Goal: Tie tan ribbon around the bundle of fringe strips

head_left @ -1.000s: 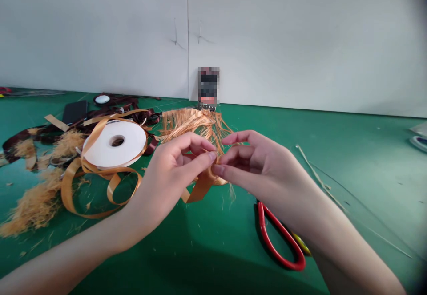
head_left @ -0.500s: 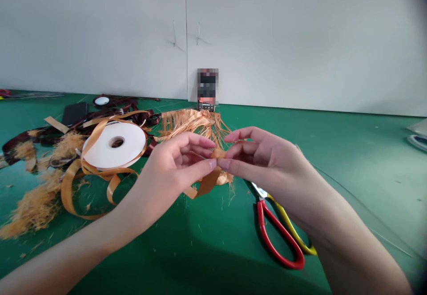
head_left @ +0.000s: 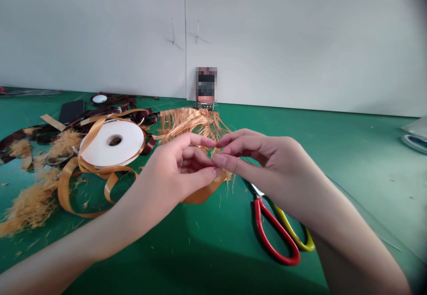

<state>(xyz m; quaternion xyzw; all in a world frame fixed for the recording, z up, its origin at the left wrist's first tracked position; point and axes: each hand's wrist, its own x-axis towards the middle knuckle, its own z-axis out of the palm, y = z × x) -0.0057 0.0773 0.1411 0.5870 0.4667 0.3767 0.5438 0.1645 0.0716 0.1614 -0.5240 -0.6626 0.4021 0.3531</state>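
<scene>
My left hand and my right hand meet in the middle of the view, fingertips almost touching. Between them they pinch an amber satin ribbon, whose gripped part is hidden by my fingers. Its loop hangs below the hands. Just behind my fingers lies a bunch of frayed amber ribbon fringe. To the left, a white spool sits with loose amber ribbon around it. Scissors with red and yellow handles lie under my right wrist.
A green cutting mat covers the table, strewn with loose fibres. Frayed fibre piles, dark ribbon and a black phone lie at left. A pixelated object stands against the white wall.
My fingers have closed in on the ribbon, hiding the amber piece visible between them earlier. The ribbon's hanging part now forms a wider loop. The scissors show more fully beneath my right wrist.
</scene>
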